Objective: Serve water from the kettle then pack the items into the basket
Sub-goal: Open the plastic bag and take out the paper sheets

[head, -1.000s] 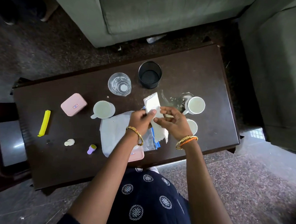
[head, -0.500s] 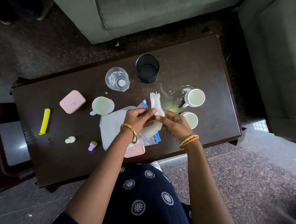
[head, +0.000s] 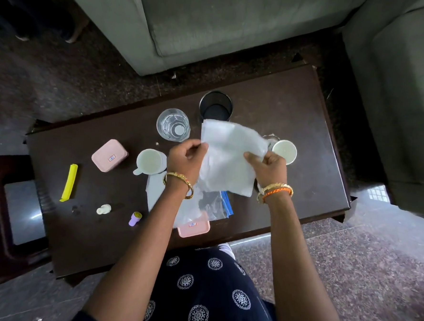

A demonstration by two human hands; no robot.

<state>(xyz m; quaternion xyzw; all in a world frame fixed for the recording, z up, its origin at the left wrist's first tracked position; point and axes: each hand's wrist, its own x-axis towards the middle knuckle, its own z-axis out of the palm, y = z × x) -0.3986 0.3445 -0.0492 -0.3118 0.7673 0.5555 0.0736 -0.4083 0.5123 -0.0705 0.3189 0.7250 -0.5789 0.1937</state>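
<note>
Above the dark table [head: 296, 111], my left hand [head: 185, 160] and my right hand [head: 267, 165] each pinch a side of a white tissue [head: 227, 158], spread open between them. A clear glass of water [head: 173, 124] and a black cup [head: 216, 106] stand beyond it. One white cup [head: 149, 162] sits left of my left hand, another [head: 284, 151] just past my right hand. A third cup is mostly hidden under my right wrist. No kettle or basket is in view.
Two pink boxes [head: 109, 155] [head: 194, 228], a yellow clip [head: 69, 182], a small white piece [head: 103, 208] and a purple cap [head: 135, 218] lie on the table. A clear bag with blue strip [head: 215, 205] lies under my hands. Grey sofas [head: 214, 24] border the far and right sides.
The folded tissue has been pulled apart into a wide open sheet. My hands have moved away from each other and lifted slightly; the spilled water is now hidden behind the sheet.
</note>
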